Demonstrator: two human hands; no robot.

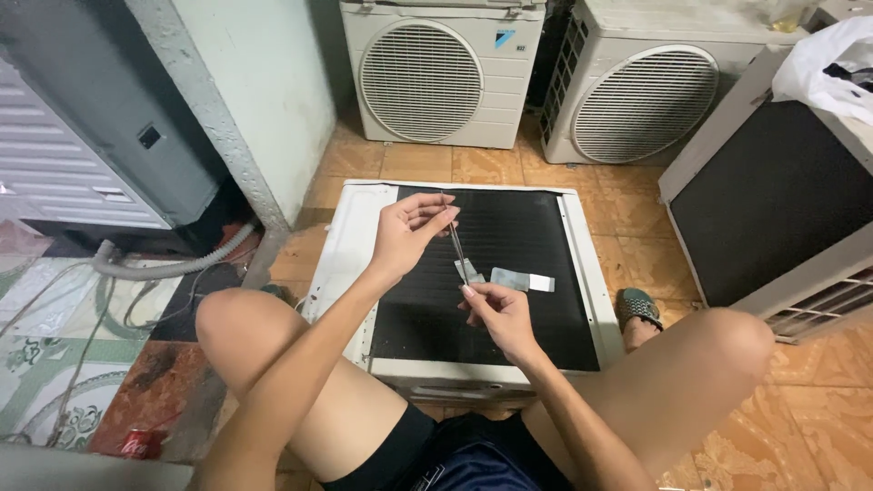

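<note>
Operator seated low, bare knees apart, hands raised over a white outdoor air-conditioner unit laid flat with its black fin coil facing up (359, 236).

Left hand (405, 238): fingers pinched together on the upper end of a thin, dark metal rod (456, 244). Thumb and forefinger close on it near the top; remaining fingers curled above.

Right hand (498, 314): thumb and forefinger clamped on the lower end of the same rod, just beside a small grey rectangular packet (509, 278). Whether the fingers also touch the packet cannot be told.

Rod position: held in the air between both hands, tilted slightly from upright, approx. centred over the black coil. Fine detail of the rod is too small to resolve.

Packet position: lies on the coil surface, right of the rod's lower end, with a white strip at its right edge.

Surroundings:
- Two white condenser units with round fan grilles, one (423, 80) at centre rear and one (646, 102) at right rear, standing on orange-brown tiled floor.
- A further unit with black coil face (773, 195) on the right, white plastic bag (832, 64) on top.
- Grey corrugated hose (173, 265) on the floor at left, near a dark cabinet.
- Red drink can (136, 445) at lower left.
- Green sandal (639, 306) on the foot beside the flat unit's right edge.
</note>
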